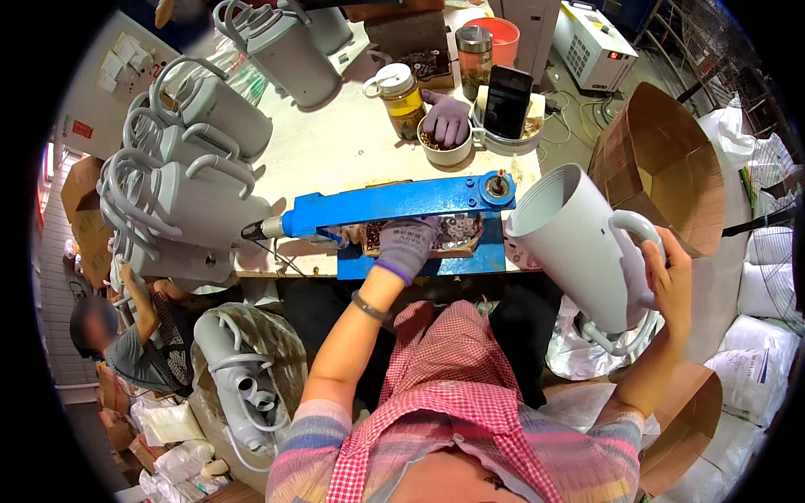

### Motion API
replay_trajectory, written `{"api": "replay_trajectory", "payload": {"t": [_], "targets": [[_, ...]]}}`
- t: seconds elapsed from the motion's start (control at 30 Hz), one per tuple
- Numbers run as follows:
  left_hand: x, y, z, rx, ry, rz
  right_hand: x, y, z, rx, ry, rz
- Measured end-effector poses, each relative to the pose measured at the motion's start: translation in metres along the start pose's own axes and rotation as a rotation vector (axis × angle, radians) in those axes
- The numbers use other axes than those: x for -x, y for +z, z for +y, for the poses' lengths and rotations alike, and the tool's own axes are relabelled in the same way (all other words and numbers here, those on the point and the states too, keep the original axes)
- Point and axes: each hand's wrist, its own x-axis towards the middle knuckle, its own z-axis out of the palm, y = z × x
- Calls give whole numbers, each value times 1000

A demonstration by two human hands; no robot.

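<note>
My right hand (669, 272), bare, grips the side handle of a grey watering can (563, 243). The can leans, its wide round mouth turned up toward the end of a blue machine arm (402, 204). A second loop hangs at its lower end. My left hand (408, 245), in a grey glove with a purple cuff, reaches under that arm into a shallow box of small metal parts (458, 228). The arm and the glove's own back hide the left fingers, so I cannot see what they touch.
Several grey cans (210, 109) crowd the table's left side. Behind the arm stand a yellow-liquid jar (402, 102), a bowl with a purple glove (446, 126) and a phone (507, 101). An open carton (658, 168) stands right; a co-worker (138, 335) sits left.
</note>
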Motion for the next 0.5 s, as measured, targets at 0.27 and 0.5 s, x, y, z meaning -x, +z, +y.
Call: {"api": "replay_trajectory", "payload": {"t": [0.27,0.5], "targets": [[10,1,-10,363,75,187,11,2,9,-9,-26,5],[23,-1,-12,334,101,364,9,5,12,-10,-34,-5]]}}
